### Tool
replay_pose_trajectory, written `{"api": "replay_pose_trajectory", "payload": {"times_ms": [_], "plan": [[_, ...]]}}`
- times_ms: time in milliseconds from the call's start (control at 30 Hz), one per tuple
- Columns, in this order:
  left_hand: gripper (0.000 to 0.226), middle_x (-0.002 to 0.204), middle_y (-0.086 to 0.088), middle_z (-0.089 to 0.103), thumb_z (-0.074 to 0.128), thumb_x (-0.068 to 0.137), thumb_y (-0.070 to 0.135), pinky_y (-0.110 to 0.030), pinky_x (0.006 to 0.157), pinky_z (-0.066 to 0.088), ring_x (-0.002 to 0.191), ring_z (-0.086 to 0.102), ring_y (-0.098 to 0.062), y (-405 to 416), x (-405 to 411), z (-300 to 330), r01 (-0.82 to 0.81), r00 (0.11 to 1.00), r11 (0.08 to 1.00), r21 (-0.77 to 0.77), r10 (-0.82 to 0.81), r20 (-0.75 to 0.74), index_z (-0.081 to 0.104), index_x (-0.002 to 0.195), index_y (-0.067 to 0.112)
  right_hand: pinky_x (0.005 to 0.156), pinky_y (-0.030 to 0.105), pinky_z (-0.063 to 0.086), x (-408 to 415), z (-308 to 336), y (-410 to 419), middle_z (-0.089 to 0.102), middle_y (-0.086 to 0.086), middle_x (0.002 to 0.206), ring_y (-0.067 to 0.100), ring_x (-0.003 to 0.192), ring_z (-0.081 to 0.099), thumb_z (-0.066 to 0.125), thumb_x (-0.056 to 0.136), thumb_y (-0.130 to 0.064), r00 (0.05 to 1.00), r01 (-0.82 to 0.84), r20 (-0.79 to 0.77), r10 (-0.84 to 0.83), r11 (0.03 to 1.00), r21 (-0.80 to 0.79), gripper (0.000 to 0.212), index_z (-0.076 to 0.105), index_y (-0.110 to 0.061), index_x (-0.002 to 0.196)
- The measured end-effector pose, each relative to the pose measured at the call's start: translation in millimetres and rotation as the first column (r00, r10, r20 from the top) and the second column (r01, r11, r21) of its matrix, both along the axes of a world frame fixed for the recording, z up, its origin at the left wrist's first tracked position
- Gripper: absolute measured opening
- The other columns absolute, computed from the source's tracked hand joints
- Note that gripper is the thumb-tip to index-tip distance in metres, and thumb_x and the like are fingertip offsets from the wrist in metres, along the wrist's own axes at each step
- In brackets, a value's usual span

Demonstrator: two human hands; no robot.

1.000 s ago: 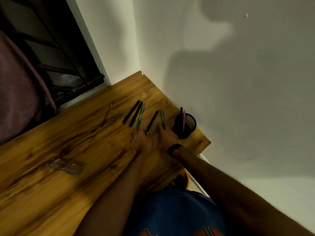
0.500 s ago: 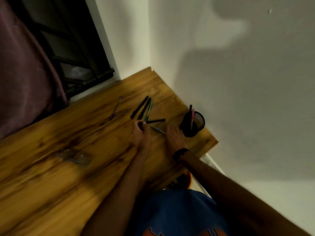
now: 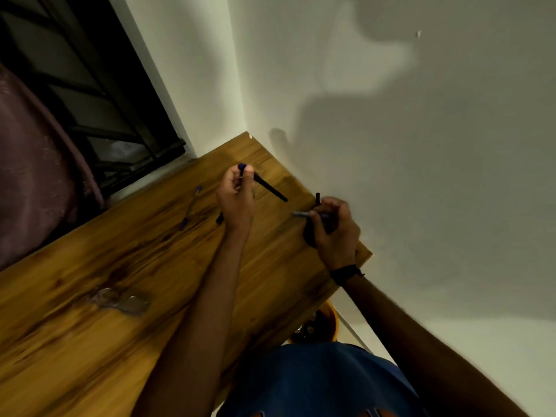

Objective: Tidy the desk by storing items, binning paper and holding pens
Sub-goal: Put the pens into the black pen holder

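Note:
My left hand (image 3: 236, 195) is raised above the wooden desk (image 3: 126, 260) and grips a black pen (image 3: 270, 188) that sticks out to the right. My right hand (image 3: 334, 233) holds a grey-blue pen (image 3: 301, 214) over the black mesh pen holder (image 3: 310, 236), which it mostly hides. One dark pen tip (image 3: 318, 197) pokes up from the holder. A blue pen (image 3: 190, 207) lies on the desk left of my left hand. A dark pen end (image 3: 220, 218) shows beside my left wrist.
Crumpled clear plastic (image 3: 120, 299) lies on the desk at the left. White walls meet at the desk's far corner. A barred window (image 3: 90, 85) and a pink cloth (image 3: 33, 164) are at the left. An orange bin (image 3: 322, 326) sits under the desk edge.
Both hands have lifted off the desk, each with a pen picked up. My right hand has moved over the pen holder; my left hand has risen toward the far corner.

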State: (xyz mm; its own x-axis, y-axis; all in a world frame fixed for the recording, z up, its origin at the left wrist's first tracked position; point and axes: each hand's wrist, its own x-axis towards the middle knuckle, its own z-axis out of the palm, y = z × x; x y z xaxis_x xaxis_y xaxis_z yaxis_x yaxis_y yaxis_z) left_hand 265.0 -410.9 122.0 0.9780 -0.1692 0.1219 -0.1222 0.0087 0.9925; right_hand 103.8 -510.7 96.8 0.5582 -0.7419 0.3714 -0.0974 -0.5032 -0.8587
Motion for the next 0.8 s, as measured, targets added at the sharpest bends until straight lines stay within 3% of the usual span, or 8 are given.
{"api": "replay_pose_trajectory", "payload": {"times_ms": [100,233,333,467,633,800], "plan": [[0.015,0.078,-0.003,0.063,0.059,0.096,0.015,-0.013,0.059,0.047,0.068,0.06,-0.003,-16.1,-4.4,9.8,0.039,0.999,0.997,-0.063,-0.038,0.016,0.063,0.1,0.001,0.075,0.024,0.054,-6.7,16.1,-21.6,0.071,-0.002,0.093,0.008,0.086,0.068,0.072,0.086,-0.02,0.993,0.082,0.081,-0.084,0.996,0.025,0.028,0.06,-0.012,0.11],[0.012,0.08,0.002,0.065,0.059,0.096,0.011,-0.016,0.062,0.05,0.069,0.06,-0.001,-36.7,-15.2,12.3,0.116,0.992,0.991,-0.068,-0.112,0.059,0.064,0.102,0.002,0.068,0.016,0.049,-20.6,25.5,-44.9,0.066,-0.004,0.089,0.007,0.076,0.063,0.071,0.088,-0.016,0.983,0.146,0.109,-0.146,0.989,0.012,0.021,0.062,-0.01,0.106],[0.017,0.086,0.003,0.067,0.06,0.096,0.016,-0.019,0.068,0.052,0.076,0.062,-0.002,-48.6,-27.0,12.0,0.167,0.984,0.984,-0.056,-0.163,0.066,0.065,0.107,0.004,0.069,0.014,0.048,-23.9,17.6,-55.5,0.067,-0.003,0.093,0.008,0.078,0.062,0.068,0.09,-0.022,0.993,0.115,0.006,-0.115,0.993,-0.04,0.02,0.064,-0.012,0.107],[0.021,0.09,0.004,0.068,0.061,0.095,0.022,-0.025,0.072,0.053,0.081,0.063,-0.009,-58.4,-38.2,6.9,0.229,0.971,0.973,-0.008,-0.228,0.074,0.066,0.11,0.008,0.08,0.022,0.052,-20.2,-4.9,-61.8,0.068,0.002,0.109,0.013,0.092,0.063,0.065,0.092,-0.025,0.984,0.021,-0.174,-0.036,0.996,-0.085,0.028,0.064,-0.011,0.116],[0.023,0.096,-0.002,0.071,0.062,0.094,0.026,-0.032,0.078,0.058,0.091,0.068,-0.016,-59.5,-47.1,-3.6,0.27,0.957,0.961,0.068,-0.275,0.089,0.066,0.111,0.011,0.084,0.029,0.045,-12.6,-30.7,-62.1,0.066,0.007,0.112,0.027,0.102,0.059,0.066,0.09,-0.027,0.91,-0.134,-0.41,0.061,0.98,-0.15,0.031,0.062,-0.013,0.117],[0.019,0.093,0.0,0.07,0.064,0.093,0.023,-0.027,0.075,0.055,0.087,0.068,-0.016,-61.3,-50.6,-12.4,0.252,0.958,0.96,0.118,-0.265,0.109,0.065,0.108,0.012,0.085,0.034,0.048,-8.1,-32.3,-62.3,0.064,0.009,0.118,0.028,0.106,0.058,0.068,0.087,-0.029,0.89,-0.123,-0.453,0.045,0.982,-0.144,0.042,0.057,-0.015,0.125]]}}
